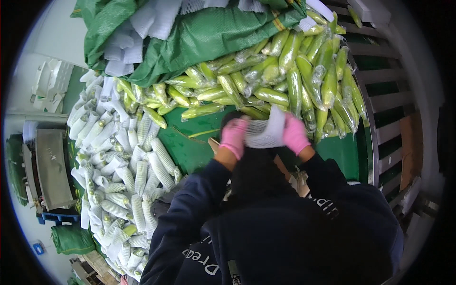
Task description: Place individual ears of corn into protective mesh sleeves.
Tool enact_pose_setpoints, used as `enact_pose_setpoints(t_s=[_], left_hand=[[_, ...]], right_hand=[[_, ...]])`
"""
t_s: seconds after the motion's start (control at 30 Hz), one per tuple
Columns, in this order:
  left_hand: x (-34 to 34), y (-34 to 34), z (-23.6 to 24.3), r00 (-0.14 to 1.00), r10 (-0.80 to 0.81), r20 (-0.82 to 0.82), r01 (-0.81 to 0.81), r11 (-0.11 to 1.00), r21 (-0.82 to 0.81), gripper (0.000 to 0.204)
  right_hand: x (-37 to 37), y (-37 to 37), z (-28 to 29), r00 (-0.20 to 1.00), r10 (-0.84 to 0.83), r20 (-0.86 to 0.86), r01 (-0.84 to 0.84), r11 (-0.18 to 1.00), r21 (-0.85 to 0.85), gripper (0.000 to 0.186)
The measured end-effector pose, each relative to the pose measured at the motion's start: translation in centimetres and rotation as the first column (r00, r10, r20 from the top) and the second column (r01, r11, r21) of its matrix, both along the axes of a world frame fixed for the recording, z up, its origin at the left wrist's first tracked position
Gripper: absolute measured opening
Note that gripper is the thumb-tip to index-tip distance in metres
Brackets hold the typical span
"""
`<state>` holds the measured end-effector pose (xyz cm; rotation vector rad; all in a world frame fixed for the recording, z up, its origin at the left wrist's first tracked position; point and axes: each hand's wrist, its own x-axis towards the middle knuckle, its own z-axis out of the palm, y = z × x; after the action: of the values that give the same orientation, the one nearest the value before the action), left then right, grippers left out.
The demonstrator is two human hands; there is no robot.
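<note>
Both my hands wear pink gloves and are close together in front of my body. My left hand (235, 135) is closed on one end of a white foam net sleeve (263, 135). My right hand (295, 134) grips the sleeve's other end, where it looks smooth and flattened. Whether anything is inside the sleeve, I cannot tell. Just beyond my hands lies a heap of green corn ears (273, 96), many in clear plastic film. To my left is a large pile of corn ears in white foam net sleeves (140, 178).
A green sack (204, 40) with loose white foam sleeves (154, 19) lies at the back over the corn. The green work surface (190, 142) shows between the piles. Metal slats (387, 99) run along the right. A grey bin (54, 168) stands at far left.
</note>
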<state>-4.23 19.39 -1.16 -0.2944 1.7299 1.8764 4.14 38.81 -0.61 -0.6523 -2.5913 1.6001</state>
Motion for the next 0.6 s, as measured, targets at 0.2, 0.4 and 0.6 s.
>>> enact_pose_setpoints(t_s=[0.2, 0.4, 0.6], left_hand=[[0.7, 7.7, -3.4, 0.907, -0.403, -0.125, 0.362, 0.895, -0.259, 0.046], [-1.5, 2.2, -1.5, 0.934, -0.274, -0.229, 0.219, 0.947, -0.236, 0.044], [0.6, -6.9, 2.8, 0.994, -0.077, 0.082, 0.003, 0.746, 0.666, 0.037]], right_hand=[[-7.3, 6.2, -5.8, 0.853, -0.519, 0.052, 0.4, 0.715, 0.573, 0.054], [-4.7, 4.0, -7.3, 0.992, -0.124, 0.003, 0.09, 0.696, -0.712, 0.032], [1.1, -10.0, 3.9, 0.903, 0.361, -0.234, -0.428, 0.693, -0.58, 0.038]])
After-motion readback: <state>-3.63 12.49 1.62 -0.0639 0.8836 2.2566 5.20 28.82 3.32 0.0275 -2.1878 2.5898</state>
